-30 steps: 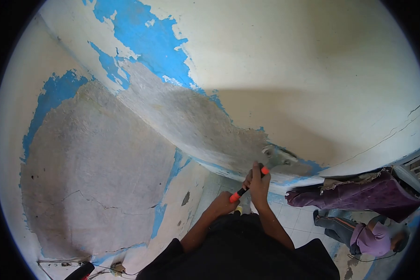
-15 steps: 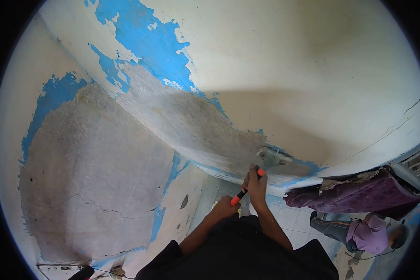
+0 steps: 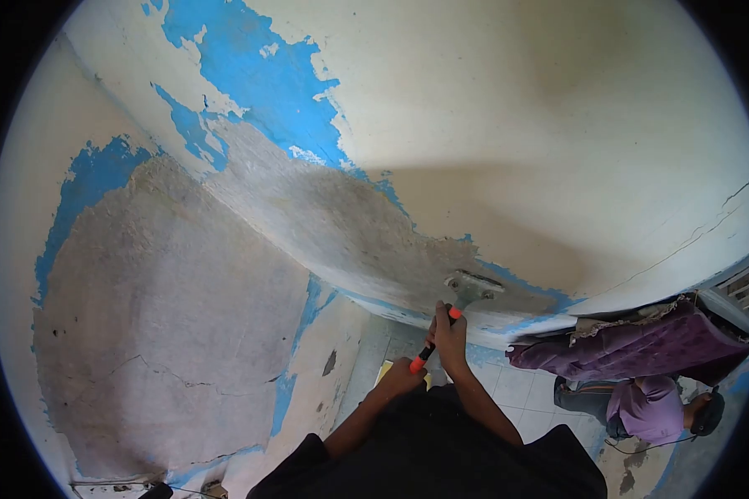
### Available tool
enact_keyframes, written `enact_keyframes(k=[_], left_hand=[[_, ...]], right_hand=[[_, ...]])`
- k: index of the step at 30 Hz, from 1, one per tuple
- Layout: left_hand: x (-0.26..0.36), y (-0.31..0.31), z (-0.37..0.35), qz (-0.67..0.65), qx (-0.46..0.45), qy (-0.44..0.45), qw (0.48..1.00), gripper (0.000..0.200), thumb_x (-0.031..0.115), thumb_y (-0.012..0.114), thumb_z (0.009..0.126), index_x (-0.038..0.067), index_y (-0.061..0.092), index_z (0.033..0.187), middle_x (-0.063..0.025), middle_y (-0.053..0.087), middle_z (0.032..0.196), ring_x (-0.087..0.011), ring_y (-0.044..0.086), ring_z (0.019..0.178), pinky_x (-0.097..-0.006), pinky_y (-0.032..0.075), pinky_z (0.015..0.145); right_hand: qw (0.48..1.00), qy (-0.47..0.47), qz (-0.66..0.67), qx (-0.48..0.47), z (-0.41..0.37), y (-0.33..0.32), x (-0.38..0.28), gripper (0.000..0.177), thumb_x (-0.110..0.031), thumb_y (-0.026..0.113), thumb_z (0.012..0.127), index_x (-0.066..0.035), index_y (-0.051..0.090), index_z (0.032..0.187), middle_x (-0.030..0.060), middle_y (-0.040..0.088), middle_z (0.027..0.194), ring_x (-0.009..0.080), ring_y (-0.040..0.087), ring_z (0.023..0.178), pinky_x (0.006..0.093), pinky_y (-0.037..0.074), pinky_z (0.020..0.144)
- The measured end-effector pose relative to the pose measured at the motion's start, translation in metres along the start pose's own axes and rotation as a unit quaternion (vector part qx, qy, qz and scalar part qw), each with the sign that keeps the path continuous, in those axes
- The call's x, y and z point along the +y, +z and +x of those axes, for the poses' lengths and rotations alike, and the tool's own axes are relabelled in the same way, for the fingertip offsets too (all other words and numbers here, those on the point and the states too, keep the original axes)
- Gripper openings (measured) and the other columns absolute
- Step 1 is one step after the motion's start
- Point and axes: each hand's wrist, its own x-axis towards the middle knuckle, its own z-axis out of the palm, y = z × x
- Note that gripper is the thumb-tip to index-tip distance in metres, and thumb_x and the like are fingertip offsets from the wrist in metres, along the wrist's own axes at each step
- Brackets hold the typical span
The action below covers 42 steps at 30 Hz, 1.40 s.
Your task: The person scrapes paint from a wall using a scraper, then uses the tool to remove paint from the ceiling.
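Observation:
My right hand (image 3: 450,334) is wrapped round the upper part of a black and orange scraper handle (image 3: 429,350). Lower on the same handle, near its orange end, my left hand (image 3: 402,374) is closed. The wide grey scraper head (image 3: 473,288) lies against the bare grey patch of the wall (image 3: 374,224), just below its jagged blue edge (image 3: 499,270). Cream paint (image 3: 516,108) covers the wall above.
At the lower right a person in a purple top (image 3: 651,407) is bent over near a purple cloth-covered object (image 3: 641,345). A second scraped wall (image 3: 175,316) stands at the left. Pale floor tiles (image 3: 516,387) show below.
The scraper head has shifted slightly left and down along the wall, and both hands have moved with it. The other person's head and upper body have shifted a little.

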Motion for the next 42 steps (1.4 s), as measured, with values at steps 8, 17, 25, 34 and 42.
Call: enact_keyframes(k=[8, 17, 25, 34, 42], left_hand=[[-0.011, 0.002, -0.004, -0.014, 0.001, -0.007, 1.0, 0.04, 0.03, 0.062, 0.078, -0.01, 0.064, 0.078, -0.0287, 0.064, 0.071, -0.0411, 0.068, 0.076, -0.0461, 0.049, 0.07], [-0.043, 0.008, 0.023, -0.062, -0.025, 0.033, 0.997, 0.041, 0.034, 0.064, 0.078, -0.007, 0.064, 0.079, -0.0218, 0.064, 0.069, -0.0329, 0.066, 0.068, -0.0438, 0.049, 0.066], [0.015, -0.024, 0.0, -0.181, -0.059, 0.026, 0.981, 0.04, 0.038, 0.064, 0.085, 0.001, 0.058, 0.071, -0.0065, 0.057, 0.06, -0.0175, 0.056, 0.057, -0.0346, 0.043, 0.056], [-0.013, -0.018, 0.002, -0.151, 0.034, 0.04, 0.987, 0.04, 0.038, 0.062, 0.089, 0.003, 0.057, 0.07, -0.0055, 0.056, 0.057, -0.0168, 0.054, 0.052, -0.0339, 0.042, 0.054], [-0.008, -0.012, -0.007, -0.205, -0.001, -0.005, 0.979, 0.042, 0.039, 0.062, 0.087, 0.001, 0.056, 0.069, -0.0072, 0.055, 0.056, -0.0184, 0.054, 0.051, -0.0361, 0.042, 0.053]], right_hand=[[1.0, -0.003, -0.008, -0.026, -0.003, 0.005, 0.003, 0.037, -0.028, 0.052, 0.099, -0.009, 0.04, 0.069, -0.0016, 0.034, 0.052, 0.01, 0.036, 0.039, 0.0288, 0.036, 0.039], [0.998, -0.003, -0.052, -0.023, 0.0, 0.015, 0.0, 0.039, -0.031, 0.054, 0.099, -0.009, 0.041, 0.069, -0.0015, 0.035, 0.052, 0.0098, 0.037, 0.039, 0.0288, 0.037, 0.039], [0.985, -0.064, 0.002, -0.163, -0.004, 0.043, -0.035, 0.035, -0.04, 0.043, 0.103, -0.007, 0.044, 0.093, -0.0026, 0.039, 0.062, 0.0082, 0.039, 0.045, 0.0251, 0.036, 0.041], [0.977, -0.069, -0.025, -0.201, 0.01, 0.055, -0.013, 0.046, -0.052, 0.036, 0.101, -0.009, 0.04, 0.088, -0.0008, 0.037, 0.06, 0.0095, 0.037, 0.043, 0.0273, 0.036, 0.04], [0.979, -0.033, -0.061, -0.19, 0.004, 0.057, -0.017, 0.047, -0.048, 0.036, 0.103, -0.008, 0.039, 0.079, -0.0012, 0.037, 0.06, 0.0094, 0.039, 0.044, 0.0269, 0.036, 0.041]])
